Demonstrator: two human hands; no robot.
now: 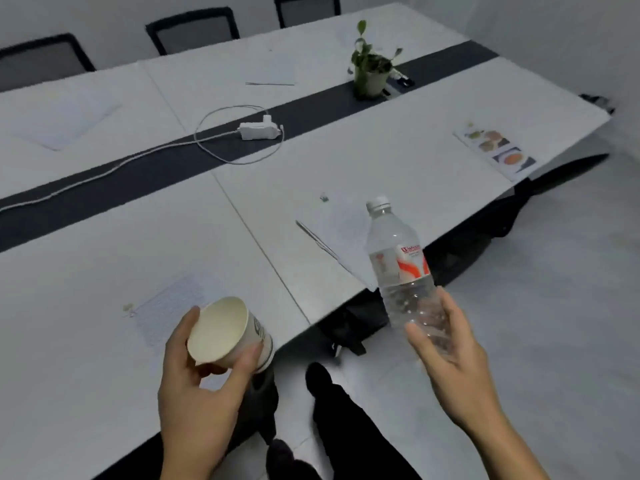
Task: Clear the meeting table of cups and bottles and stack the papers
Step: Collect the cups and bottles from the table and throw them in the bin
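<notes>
Two hands full | your left hand wraps the paper cup, tipped with its mouth toward you, over the table near edge | your right hand grips the water bottle by its base, roughly upright, just off that edge | a printed sheet lies flat beside the cup

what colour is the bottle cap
White, on the clear water bottle the right hand holds; head view.
</notes>
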